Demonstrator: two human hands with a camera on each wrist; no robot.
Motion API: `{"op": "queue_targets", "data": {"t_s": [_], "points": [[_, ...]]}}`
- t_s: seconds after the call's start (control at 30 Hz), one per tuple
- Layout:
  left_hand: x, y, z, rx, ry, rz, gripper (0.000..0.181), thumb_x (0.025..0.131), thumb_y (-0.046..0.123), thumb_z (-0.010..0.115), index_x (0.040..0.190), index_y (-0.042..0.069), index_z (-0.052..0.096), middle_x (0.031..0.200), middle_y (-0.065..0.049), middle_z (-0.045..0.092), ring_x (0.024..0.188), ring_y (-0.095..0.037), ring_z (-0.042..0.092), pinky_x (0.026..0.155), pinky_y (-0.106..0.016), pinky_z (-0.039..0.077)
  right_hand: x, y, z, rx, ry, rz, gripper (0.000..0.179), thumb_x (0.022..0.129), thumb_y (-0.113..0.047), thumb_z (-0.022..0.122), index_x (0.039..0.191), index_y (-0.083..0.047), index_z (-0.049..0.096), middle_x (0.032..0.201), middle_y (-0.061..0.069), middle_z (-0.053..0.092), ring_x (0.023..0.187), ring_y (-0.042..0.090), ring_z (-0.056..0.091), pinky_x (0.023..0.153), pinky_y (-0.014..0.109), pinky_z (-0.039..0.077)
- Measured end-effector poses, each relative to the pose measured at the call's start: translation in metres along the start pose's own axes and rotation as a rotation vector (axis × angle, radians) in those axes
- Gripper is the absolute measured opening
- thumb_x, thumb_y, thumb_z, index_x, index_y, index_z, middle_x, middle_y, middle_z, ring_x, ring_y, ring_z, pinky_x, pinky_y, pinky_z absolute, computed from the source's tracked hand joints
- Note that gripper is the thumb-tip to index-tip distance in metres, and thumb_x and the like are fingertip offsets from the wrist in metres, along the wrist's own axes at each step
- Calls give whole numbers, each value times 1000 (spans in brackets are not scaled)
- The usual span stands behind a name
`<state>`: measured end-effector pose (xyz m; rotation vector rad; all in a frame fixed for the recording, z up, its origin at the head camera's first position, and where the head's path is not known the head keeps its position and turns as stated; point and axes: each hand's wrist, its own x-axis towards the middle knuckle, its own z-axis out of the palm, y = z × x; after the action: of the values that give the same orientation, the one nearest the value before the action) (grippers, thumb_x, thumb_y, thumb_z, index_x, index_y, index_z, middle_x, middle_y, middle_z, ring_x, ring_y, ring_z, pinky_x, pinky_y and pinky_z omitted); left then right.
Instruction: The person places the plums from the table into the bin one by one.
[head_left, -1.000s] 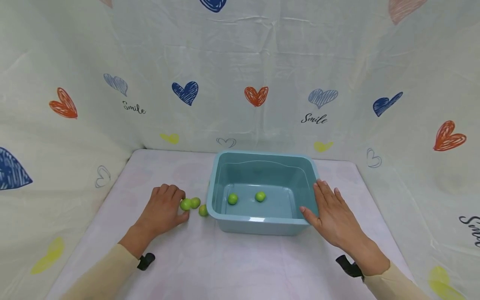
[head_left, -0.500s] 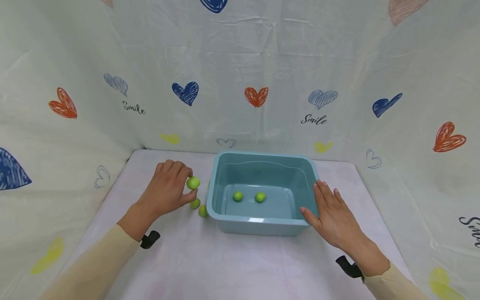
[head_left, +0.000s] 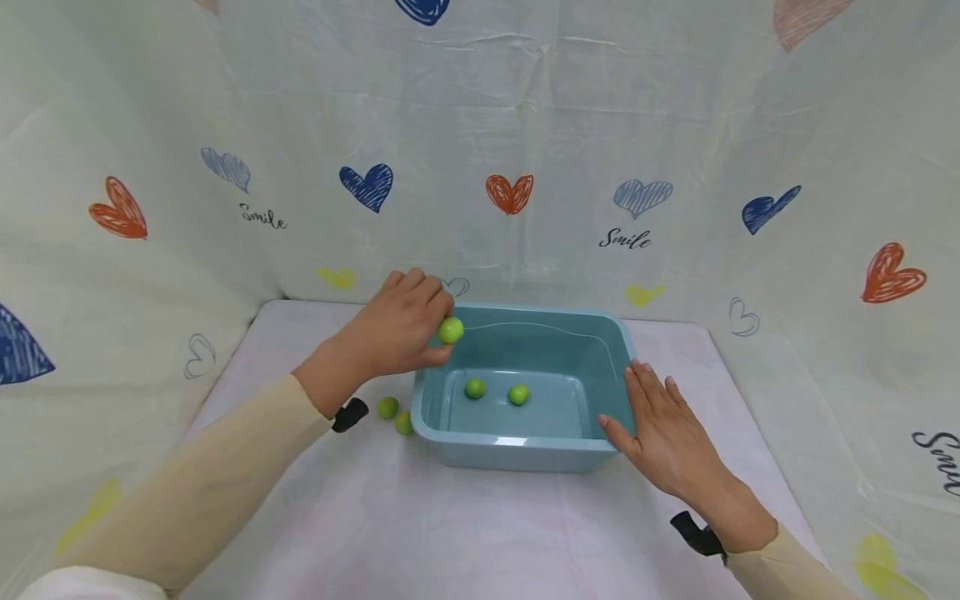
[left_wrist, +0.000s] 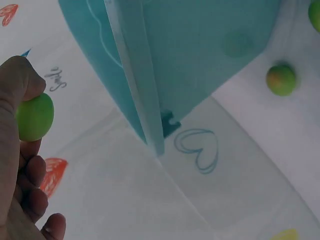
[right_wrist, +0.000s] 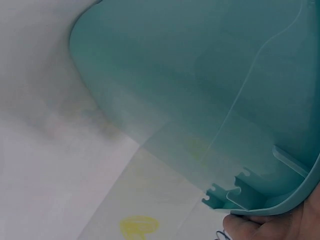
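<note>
My left hand (head_left: 401,325) pinches a small round green fruit (head_left: 451,331) between thumb and forefinger, above the left rim of a blue-green plastic tub (head_left: 517,454). The left wrist view shows that fruit (left_wrist: 36,117) smooth and light green, the other fingers curled below it. Inside the tub, on its floor, lie two similar green fruits (head_left: 518,394). Outside its left wall, two more fruits (head_left: 387,407) sit on the table. My right hand (head_left: 667,429) rests on the tub's right rim, fingers straight and thumb spread; in the right wrist view its fingertips (right_wrist: 245,227) show at the rim.
The table (head_left: 487,533) has a pale cloth cover. Behind and on both sides hangs a white curtain (head_left: 570,125) printed with hearts and "Smile". Molded notched tabs (right_wrist: 240,192) show under the tub's rim. A black strap (head_left: 697,533) is on the right wrist.
My left hand has picked one green fruit off the table and carried it up and right to the tub's left rim. One fruit inside the tub rolled slightly right. The right hand stays put.
</note>
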<state>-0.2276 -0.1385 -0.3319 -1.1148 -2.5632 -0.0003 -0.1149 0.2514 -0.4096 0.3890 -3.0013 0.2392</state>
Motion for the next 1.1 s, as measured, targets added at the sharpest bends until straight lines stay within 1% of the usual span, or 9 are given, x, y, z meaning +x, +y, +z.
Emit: {"op": "queue_targets", "data": {"t_s": [0.13, 0.27, 0.47, 0.63, 0.77, 0.9, 1.1], "points": [[17, 11, 9, 19, -45, 59, 40, 92, 47, 69, 102, 10, 58, 96, -5, 50, 95, -26, 44, 83, -42, 37, 0, 1, 0, -3, 7, -5, 88, 105, -54, 53, 159, 11, 31, 167, 31, 29, 156, 48, 28, 125, 64, 21], [29, 20, 21, 27, -80, 105, 40, 92, 48, 65, 101, 10, 58, 97, -5, 51, 95, -26, 44, 84, -43, 39, -1, 2, 0, -1, 14, -10, 87, 105, -53, 54, 159, 12, 31, 167, 31, 30, 156, 47, 28, 125, 64, 22], [39, 28, 37, -3, -171, 95, 41, 93, 50, 65, 105, 12, 59, 98, -4, 50, 97, -24, 43, 86, -41, 39, -1, 1, -1, -2, 14, -8, 87, 105, -53, 54, 159, 12, 31, 167, 31, 30, 156, 48, 29, 125, 64, 22], [43, 30, 47, -3, -245, 105, 42, 95, 52, 63, 109, 13, 59, 99, -2, 52, 96, -23, 44, 83, -38, 39, -1, 1, -1, -1, 21, -4, 86, 104, -50, 56, 158, 12, 32, 167, 30, 31, 157, 47, 28, 125, 65, 23], [42, 30, 54, -4, -294, 110, 43, 96, 54, 62, 110, 13, 59, 99, -2, 52, 98, -23, 45, 86, -39, 42, -1, 1, 0, -7, 26, -7, 86, 104, -50, 57, 158, 12, 32, 167, 30, 31, 156, 47, 29, 124, 65, 23], [40, 29, 60, -20, -321, 104, 42, 96, 52, 64, 110, 12, 60, 99, -2, 53, 98, -23, 47, 87, -40, 42, 0, 2, 0, -12, 26, -6, 86, 104, -50, 57, 158, 12, 33, 167, 30, 31, 156, 47, 29, 124, 66, 24], [40, 28, 67, -26, -350, 86, 46, 96, 54, 65, 114, 12, 60, 100, -2, 52, 98, -23, 45, 86, -40, 40, 0, 2, 0, -10, 14, -3, 86, 105, -51, 55, 158, 12, 32, 167, 30, 30, 157, 47, 28, 125, 66, 22]]}}
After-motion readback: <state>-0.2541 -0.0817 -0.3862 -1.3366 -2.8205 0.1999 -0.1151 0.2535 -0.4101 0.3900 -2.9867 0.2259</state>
